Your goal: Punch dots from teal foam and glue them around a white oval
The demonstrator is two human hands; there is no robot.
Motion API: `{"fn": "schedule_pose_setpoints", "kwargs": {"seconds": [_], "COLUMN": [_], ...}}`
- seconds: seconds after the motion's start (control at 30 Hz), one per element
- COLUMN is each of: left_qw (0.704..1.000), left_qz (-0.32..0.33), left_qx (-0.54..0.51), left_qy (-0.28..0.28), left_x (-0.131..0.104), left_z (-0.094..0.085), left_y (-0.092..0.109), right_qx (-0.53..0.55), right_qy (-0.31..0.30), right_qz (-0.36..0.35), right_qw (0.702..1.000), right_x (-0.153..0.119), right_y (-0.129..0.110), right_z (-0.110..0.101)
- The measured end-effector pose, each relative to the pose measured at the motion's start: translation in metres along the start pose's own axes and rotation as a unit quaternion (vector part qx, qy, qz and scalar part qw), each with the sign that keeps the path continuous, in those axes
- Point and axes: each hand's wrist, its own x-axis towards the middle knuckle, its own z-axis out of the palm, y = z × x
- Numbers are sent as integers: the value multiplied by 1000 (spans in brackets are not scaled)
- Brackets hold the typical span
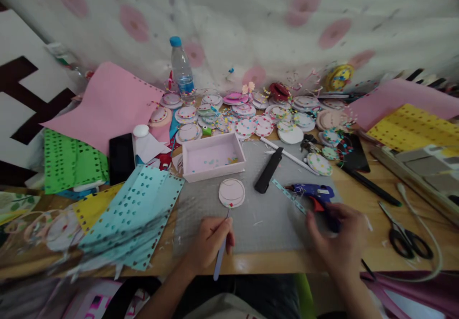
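My left hand [214, 242] is closed around a pair of lilac tweezers [220, 260] at the front of the grey cutting mat [283, 230]. Their tip touches or nearly touches a small red piece at the near edge of a round white paper disc [231, 192], which has a thin curved line across it. My right hand [339, 237], slightly blurred, is at the handle of a blue glue gun [313, 191] with a red trigger. Its thumb and fingers are spread apart on either side of the handle. The gun lies on the mat over a light blue punched paper strip [289, 196].
An open white box [213, 170] with small cut pieces stands behind the disc. A black utility knife [268, 170] and a white pen [290, 155] lie nearby. Scissors [405, 235] rest at the right. Coloured punched sheets [134, 214], a phone [122, 159], a bottle [182, 68] and several decorated paper hats [245, 127] surround the mat.
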Motion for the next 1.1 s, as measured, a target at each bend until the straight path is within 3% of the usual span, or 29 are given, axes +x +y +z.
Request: {"fn": "schedule_pose_setpoints", "kwargs": {"seconds": [0.1, 0.17, 0.23, 0.33, 0.47, 0.63, 0.7, 0.77, 0.83, 0.9, 1.0, 1.1], "left_qw": [999, 994, 966, 903, 861, 873, 882, 878, 852, 829, 818, 811], "left_qz": [-20, 0, 42, 99, 126, 104, 134, 205, 288, 327, 314, 306], "left_qx": [-16, 80, 233, 399, 469, 445, 420, 394, 387, 408, 453, 475], "left_qy": [42, 74, 101, 125, 151, 172, 164, 177, 205, 199, 166, 154], "left_x": [1, 0, -2, -4, -4, -7, -10, -12, -11, -10, -7, -7], "left_z": [10, 18, 23, 29, 33, 33, 26, 16, 3, -8, -17, -19], "left_y": [5, 9, 12, 17, 22, 28, 26, 21, 13, 4, -10, -17], "right_qx": [167, 235, 265, 279, 302, 368, 400, 439, 480, 510, 529, 518], "right_qy": [-109, -208, -226, -183, -163, -154, -156, -163, -164, -163, -170, -178], "right_qz": [-162, -223, -267, -274, -251, -194, -108, 13, 116, 169, 188, 176], "right_qw": [966, 923, 899, 902, 905, 896, 896, 884, 854, 827, 810, 818], "right_x": [-14, -24, -32, -38, -38, -41, -42, -42, -39, -35, -32, -34], "right_y": [-38, -63, -82, -95, -97, -94, -95, -98, -102, -106, -109, -107], "right_z": [2, 8, 15, 27, 32, 36, 40, 44, 48, 50, 50, 50]}}
